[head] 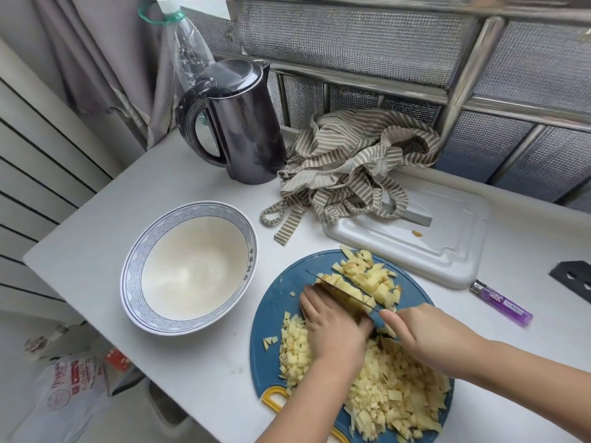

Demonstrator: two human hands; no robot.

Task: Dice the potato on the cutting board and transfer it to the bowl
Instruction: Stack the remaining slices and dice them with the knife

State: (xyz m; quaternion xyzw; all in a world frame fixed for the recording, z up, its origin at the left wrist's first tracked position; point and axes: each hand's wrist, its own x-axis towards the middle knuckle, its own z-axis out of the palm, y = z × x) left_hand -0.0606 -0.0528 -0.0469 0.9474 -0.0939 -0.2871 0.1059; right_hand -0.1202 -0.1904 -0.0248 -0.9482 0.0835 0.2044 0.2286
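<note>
The person stands over a white tabletop [166, 193] with a round blue cutting board [276, 303] in front of them. Most of the potato lies on the near half of the board as a heap of small diced pieces [399, 391]. A row of longer potato strips [367, 279] sits on the far side of the board.

The right hand [428, 338] grips the knife [343, 292]. Its fingers are wrapped round the handle, which is hidden inside the fist, and the forefinger is laid out toward the blade. The blade stands on its edge across the near end of the strips.

The left hand [332, 327] lies palm down just beside the blade, fingers reaching forward and close against its flat side. It rests on potato but grasps nothing.

The bowl [192, 251], white with a blue patterned rim, stands on the tabletop just left of the board, apart from it.

Behind are a dark kettle [246, 129], a striped cloth [351, 161] and a white plastic board [425, 247]. A purple lighter [502, 302] lies to the right.
</note>
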